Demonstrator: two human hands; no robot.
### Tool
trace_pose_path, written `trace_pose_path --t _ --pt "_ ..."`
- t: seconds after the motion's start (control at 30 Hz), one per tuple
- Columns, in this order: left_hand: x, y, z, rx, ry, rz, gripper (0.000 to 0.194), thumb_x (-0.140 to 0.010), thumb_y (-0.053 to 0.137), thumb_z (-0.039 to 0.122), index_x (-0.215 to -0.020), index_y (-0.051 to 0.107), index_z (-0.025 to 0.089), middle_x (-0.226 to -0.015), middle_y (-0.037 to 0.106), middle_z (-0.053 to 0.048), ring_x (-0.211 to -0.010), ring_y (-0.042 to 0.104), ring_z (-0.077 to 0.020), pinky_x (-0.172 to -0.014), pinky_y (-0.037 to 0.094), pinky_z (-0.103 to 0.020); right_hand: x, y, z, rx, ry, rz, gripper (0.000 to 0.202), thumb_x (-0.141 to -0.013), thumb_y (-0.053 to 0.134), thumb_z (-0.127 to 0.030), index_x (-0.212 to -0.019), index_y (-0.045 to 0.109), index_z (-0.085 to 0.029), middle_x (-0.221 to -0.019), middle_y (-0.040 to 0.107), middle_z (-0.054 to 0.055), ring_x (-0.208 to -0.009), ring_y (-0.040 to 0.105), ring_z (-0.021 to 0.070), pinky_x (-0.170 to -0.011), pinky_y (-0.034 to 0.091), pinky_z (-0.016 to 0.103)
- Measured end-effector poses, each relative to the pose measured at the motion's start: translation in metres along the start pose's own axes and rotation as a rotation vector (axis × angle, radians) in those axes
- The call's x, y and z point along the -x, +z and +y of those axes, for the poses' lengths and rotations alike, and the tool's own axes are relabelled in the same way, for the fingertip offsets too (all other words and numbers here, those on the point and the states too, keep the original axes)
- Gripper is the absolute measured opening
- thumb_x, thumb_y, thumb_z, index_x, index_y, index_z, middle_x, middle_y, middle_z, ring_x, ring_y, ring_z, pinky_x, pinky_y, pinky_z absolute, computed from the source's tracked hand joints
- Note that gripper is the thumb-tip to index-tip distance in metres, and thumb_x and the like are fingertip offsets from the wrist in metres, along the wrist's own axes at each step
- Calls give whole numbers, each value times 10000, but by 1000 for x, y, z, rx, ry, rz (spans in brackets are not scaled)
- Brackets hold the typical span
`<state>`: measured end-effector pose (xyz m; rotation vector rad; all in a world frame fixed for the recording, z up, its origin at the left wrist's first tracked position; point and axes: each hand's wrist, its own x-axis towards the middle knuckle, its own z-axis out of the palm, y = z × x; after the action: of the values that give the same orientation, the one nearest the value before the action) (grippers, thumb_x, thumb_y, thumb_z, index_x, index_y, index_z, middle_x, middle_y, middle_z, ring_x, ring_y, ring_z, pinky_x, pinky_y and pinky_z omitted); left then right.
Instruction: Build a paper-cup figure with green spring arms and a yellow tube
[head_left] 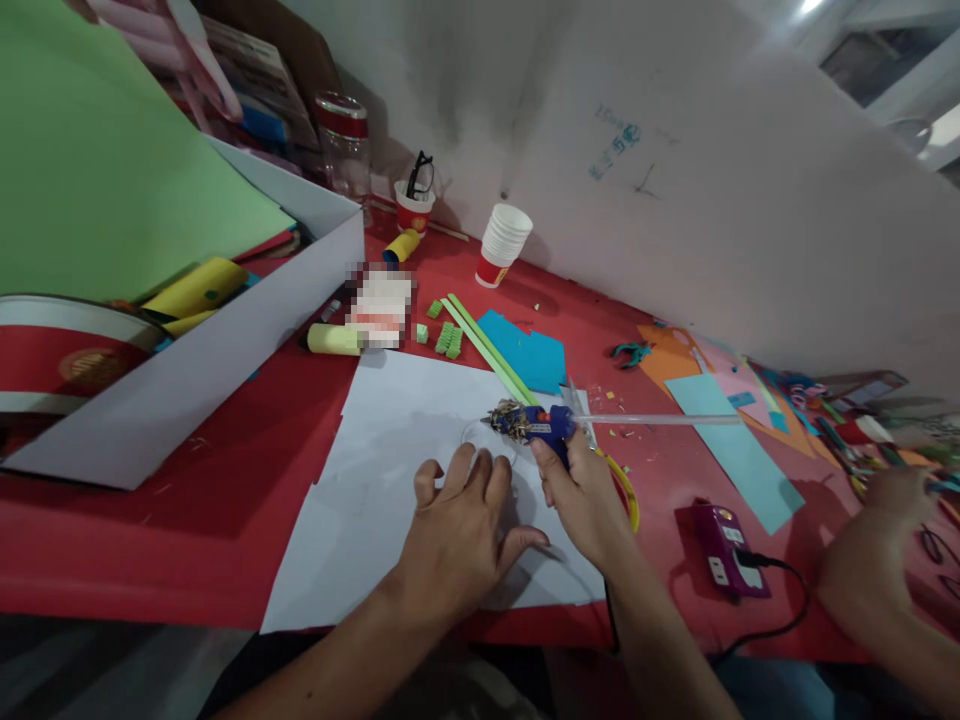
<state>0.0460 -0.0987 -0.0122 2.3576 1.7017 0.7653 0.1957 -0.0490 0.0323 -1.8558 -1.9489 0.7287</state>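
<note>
Stacked cups (503, 244) — lidded jar (346, 152)

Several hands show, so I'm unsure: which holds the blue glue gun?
The wearer's right hand grips the glue gun; their left hand is spread over white paper, while another person's hand sits at far right.

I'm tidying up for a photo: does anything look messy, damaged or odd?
Yes. The glue gun in the right hand has a lumpy, brownish crust around its front end, unlike its blue body. Small scraps lie loose on the red table, and scribbles mark the wall.
</note>
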Motion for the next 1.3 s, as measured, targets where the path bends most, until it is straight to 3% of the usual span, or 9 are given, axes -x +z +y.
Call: trace_pose_path --t 0.33,0.47,0.6,0.7,0.8,0.93,1.07,1.2,1.3 --pt "-4 -6 -3 11 6 28 568 -906 508 565 -1241 568 110 -1176 673 -170 -1150 512 -380 -880 333 -535 2 -17 9 -207 43 82 366 -912 479 -553 -911 576 -201 -515 559 -39 -436 527 146 -478 387 252" --pt "-27 -36 -31 -31 -7 169 509 -939 483 502 -1309 540 157 -1333 593 -168 -1187 483 -380 -882 371 -520 -16 -41 35 -504 192 208 481 -767 590 -666 -865 563 -196 -524 592 -23 -464 567 157 -468 450 256" --pt "-63 -55 -67 4 -45 305 456 -927 531 434 -1299 530 170 -1301 599 -152 -1186 513 -354 -951 411 -516 -39 -64 68 -333 362 272 437 -803 525 -632 -717 550 -204 -558 629 36 -518 617 188 -501 496 293" --pt "-82 -48 -85 199 -58 280 369 -922 527 355 -1238 549 165 -1168 634 -123 -912 654 -230 -813 516 -386 -46 -74 85 -159 366 284 383 -830 533 -518 -584 519 -226 -507 601 42 -519 622 221 -504 478 318" --pt "-89 -34 -98 340 -23 243 241 -923 507 331 -1072 608 171 -1014 658 -69 -572 604 -122 -634 525 -309 -45 -80 88 70 333 309 365 -803 596 -359 -475 494 -235 -446 552 44 -574 647 274 -577 472 361" --pt "-89 -22 -112 474 -25 334 167 -926 502 307 -935 624 194 -866 681 -25 -538 582 -110 -485 473 -232 -60 -86 59 329 213 342 290 -819 583 -247 -533 585 -198 -558 631 100 -658 670 300 -649 453 380" --pt "-89 -19 -121 453 -44 494 151 -940 476 238 -942 620 189 -812 690 -28 -644 635 -139 -524 500 -226 -126 -82 -7 445 -88 259 244 -932 482 -248 -907 718 -192 -944 742 80 -903 673 223 -778 450 299" --pt "-89 -16 -126 207 227 521 179 -923 479 130 -1010 627 181 -890 716 -51 -763 677 -165 -680 540 -276 -213 -64 -73 531 -255 208 281 -955 478 -204 -1111 710 -174 -1148 704 87 -1100 620 189 -927 424 249" --pt "-89 -15 -126 42 390 516 219 -901 471 93 -1039 626 161 -871 718 -59 -672 646 -170 -606 510 -296 -257 -50 -101 616 -287 200 349 -974 438 -179 -1239 653 -109 -1267 619 174 -1149 600 227 -972 428 290"
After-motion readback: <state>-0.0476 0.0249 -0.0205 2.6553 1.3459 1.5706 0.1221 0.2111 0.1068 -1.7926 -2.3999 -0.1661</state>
